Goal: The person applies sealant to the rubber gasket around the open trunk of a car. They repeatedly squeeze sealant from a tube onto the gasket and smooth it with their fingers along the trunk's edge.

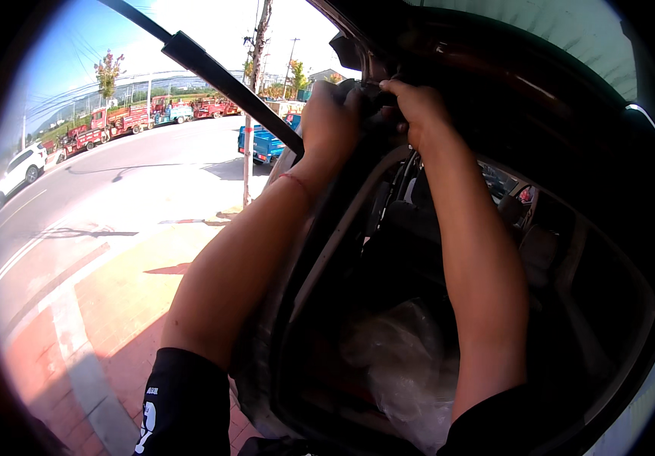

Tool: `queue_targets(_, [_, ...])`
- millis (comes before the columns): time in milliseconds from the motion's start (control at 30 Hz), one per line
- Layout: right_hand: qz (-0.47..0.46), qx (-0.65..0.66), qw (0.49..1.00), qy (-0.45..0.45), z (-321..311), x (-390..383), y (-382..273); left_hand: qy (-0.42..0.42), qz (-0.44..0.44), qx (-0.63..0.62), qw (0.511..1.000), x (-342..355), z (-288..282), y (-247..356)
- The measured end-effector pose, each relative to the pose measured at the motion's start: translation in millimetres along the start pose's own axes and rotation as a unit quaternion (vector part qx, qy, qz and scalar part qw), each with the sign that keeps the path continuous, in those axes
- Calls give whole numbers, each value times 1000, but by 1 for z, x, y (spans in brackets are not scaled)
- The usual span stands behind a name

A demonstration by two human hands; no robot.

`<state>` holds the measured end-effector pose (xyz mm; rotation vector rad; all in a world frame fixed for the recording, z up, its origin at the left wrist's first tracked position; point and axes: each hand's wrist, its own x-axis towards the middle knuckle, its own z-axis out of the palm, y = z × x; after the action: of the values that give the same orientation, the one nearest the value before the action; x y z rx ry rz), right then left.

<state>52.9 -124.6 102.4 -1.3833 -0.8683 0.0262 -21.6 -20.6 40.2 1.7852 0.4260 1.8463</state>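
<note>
Both my arms reach up to the upper corner of a vehicle's open rear hatch [517, 83], by the dark hinge area. My left hand [331, 118] is curled at a small dark part there, with a thin red string round its wrist. My right hand [415, 106] grips at the same spot, just right of the left, its thumb forward; what the fingers hold is hidden in shadow. A black gas strut [213, 72] slants from the upper left down behind my left hand. Below my hands is the dark rear opening, with seats [536, 247] inside and a crumpled clear plastic bag [399, 365] lower down.
The opening's left edge [312, 273] runs down between my forearms. At the left are a paved sidewalk [91, 357], a road [107, 197], a utility pole [248, 175], a white car [19, 173], several red cargo vehicles [91, 133] and a blue one [259, 144].
</note>
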Motion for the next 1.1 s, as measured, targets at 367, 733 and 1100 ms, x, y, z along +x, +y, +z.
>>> queue_targets(367, [-15, 4, 999, -42, -6, -6, -4, 50, 55, -258, 963, 44, -14, 12])
queue_targets(733, [-24, 22, 998, -56, -10, 5, 6, -169, 221, 126, 952, 14, 5, -8])
queue_targets(1100, [-27, -56, 984, -164, -25, 4, 1, -504, -23, 112, 856, 77, -10, 10])
